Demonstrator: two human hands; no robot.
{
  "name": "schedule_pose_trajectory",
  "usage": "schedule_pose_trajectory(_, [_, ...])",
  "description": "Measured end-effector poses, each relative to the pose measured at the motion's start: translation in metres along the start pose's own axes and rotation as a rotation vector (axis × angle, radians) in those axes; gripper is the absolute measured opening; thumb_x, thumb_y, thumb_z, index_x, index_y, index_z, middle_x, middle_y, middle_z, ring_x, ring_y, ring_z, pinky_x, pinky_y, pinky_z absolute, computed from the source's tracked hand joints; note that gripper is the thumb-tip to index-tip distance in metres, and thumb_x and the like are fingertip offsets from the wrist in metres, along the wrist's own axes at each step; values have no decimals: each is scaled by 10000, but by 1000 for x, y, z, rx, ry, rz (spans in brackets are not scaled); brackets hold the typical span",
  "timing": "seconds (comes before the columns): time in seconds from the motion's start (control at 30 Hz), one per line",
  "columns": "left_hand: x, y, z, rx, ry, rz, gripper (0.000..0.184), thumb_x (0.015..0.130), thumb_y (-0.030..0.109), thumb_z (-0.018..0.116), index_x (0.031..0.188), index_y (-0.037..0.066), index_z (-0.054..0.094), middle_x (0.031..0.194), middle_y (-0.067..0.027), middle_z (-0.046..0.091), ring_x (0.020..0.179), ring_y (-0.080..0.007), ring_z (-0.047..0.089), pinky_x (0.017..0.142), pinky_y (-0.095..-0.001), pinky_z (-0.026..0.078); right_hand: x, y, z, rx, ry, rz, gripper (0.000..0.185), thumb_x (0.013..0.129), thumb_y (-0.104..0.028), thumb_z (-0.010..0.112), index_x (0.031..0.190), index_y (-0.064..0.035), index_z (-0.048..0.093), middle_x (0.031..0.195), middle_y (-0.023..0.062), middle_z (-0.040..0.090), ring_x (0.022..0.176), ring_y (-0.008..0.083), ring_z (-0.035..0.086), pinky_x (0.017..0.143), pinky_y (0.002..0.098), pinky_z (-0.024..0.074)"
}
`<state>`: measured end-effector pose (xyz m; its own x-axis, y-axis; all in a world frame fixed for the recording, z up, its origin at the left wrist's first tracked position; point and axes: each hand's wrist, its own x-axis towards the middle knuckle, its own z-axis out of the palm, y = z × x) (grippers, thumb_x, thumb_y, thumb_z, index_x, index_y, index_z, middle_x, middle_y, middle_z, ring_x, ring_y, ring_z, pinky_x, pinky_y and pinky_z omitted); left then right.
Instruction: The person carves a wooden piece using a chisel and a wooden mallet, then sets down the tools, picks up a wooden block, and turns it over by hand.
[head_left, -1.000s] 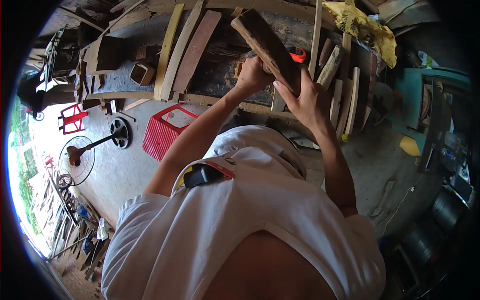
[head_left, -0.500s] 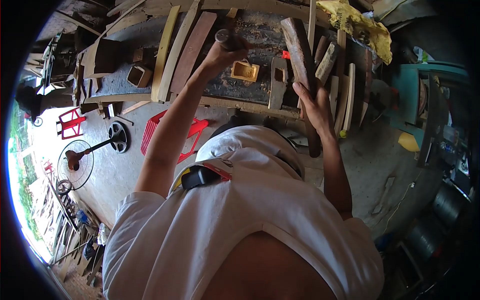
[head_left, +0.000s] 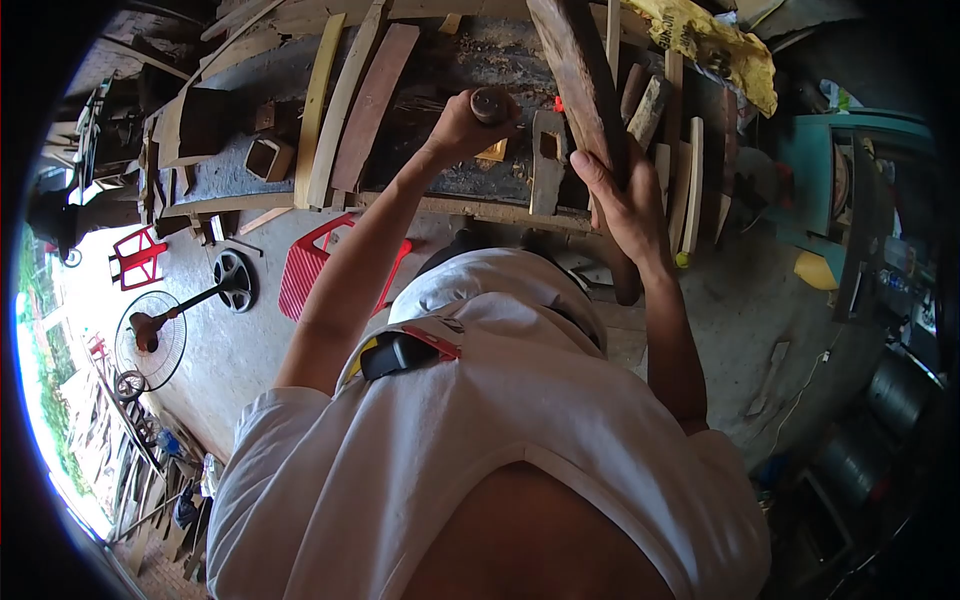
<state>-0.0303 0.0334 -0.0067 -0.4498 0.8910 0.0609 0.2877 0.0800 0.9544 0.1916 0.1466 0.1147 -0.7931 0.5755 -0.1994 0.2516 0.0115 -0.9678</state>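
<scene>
My left hand (head_left: 462, 128) is wrapped round the upright handle of a chisel (head_left: 490, 105); its round butt end faces up at me. Below that hand, a small hollowed wooden block (head_left: 493, 151) lies on the workbench, mostly covered by the fist. The chisel's blade is hidden, so I cannot tell whether it touches the block. In my right hand (head_left: 632, 210) is a thick, rough wooden mallet (head_left: 580, 75), held by its narrower handle, its heavy end pointing away over the bench. A flat board with a rectangular hole (head_left: 547, 165) lies between the two hands.
Long wood strips (head_left: 375, 110) lie left of my left hand, and more sticks (head_left: 683, 190) are at the right. Another hollow block (head_left: 269, 158) sits on the dark bench (head_left: 225, 180). A red plastic stool (head_left: 310, 275) and a fan (head_left: 150, 335) stand on the floor.
My left hand has shifted right with the chisel and now covers most of the hollowed block. The mallet's heavy end has moved away from me and slightly left.
</scene>
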Motion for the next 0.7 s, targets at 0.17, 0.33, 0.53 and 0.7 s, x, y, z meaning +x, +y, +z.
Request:
schedule_pose_trajectory(0.17, [1,-5,4,-48,62,-58,149,764,98,758,881,54,679,901,-39,740,826,-98,677,774,-294,555,7,-27,5,4,-27,-120,555,901,-425,705,1184,27,553,788,44,615,473,125,538,435,288,463])
schedule_pose_trajectory(0.33, [-5,9,12,72,132,-63,199,765,146,761,934,65,697,869,-92,741,808,-165,718,746,-327,565,10,-35,16,-82,60,-311,536,898,-411,706,1168,26,552,787,95,663,520,228,616,522,379,522])
schedule_pose_trajectory(0.53, [2,3,39,192,231,68,350,722,241,789,1030,95,712,906,-195,716,876,-363,700,744,-421,565,24,-1,13,-716,9,-306,567,874,-483,693,1126,5,553,709,230,666,665,412,689,570,466,537])
schedule_pose_trajectory(0.7, [-2,11,39,180,196,50,343,731,223,782,1030,71,709,900,-192,718,850,-362,707,734,-410,565,11,-4,21,-580,114,-318,588,873,-498,682,1158,0,548,725,217,674,698,411,695,598,461,542])
